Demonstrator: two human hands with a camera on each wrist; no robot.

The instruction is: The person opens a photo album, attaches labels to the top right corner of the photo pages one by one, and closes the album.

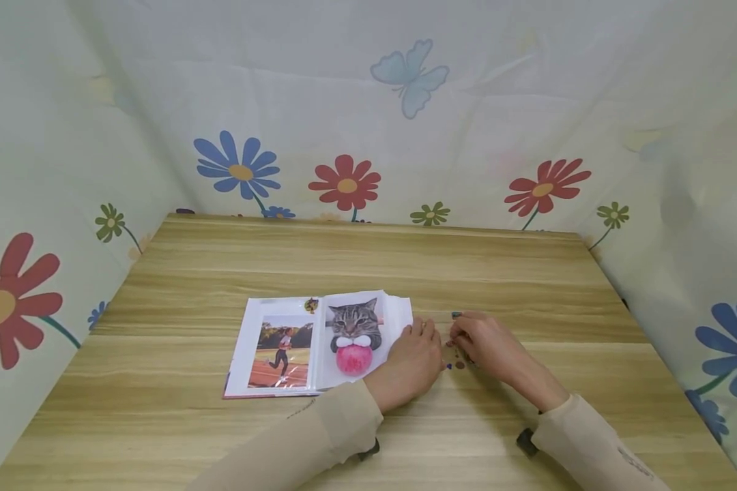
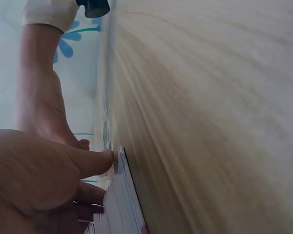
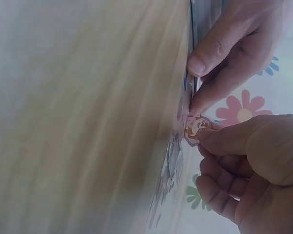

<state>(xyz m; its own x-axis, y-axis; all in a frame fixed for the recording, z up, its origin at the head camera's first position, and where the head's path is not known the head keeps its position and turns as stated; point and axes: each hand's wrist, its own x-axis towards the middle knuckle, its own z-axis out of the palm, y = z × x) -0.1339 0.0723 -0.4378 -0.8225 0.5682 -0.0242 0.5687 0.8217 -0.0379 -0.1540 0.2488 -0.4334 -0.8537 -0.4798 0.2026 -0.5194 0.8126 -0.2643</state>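
An open photo album (image 1: 282,307) lies on the table, a runner photo (image 1: 281,351) on its left page and a cat photo (image 1: 354,320) on its right. My left hand (image 1: 413,358) rests over the album's right edge. In the left wrist view its thumb (image 2: 95,162) touches the ends of the stacked pages (image 2: 122,195). Just right of the album, my right hand (image 1: 488,343) pinches a small cartoon sticker (image 3: 195,127) between thumb and finger. Beneath that hand lies a clear sheet with several small stickers (image 1: 460,365), partly hidden.
The wooden table (image 1: 368,259) reaches back to a white curtain (image 1: 319,82) printed with flowers and a butterfly. A round sticker (image 1: 311,305) sits at the top of the album's left page. Dark wrist straps (image 1: 527,443) show at the sleeves.
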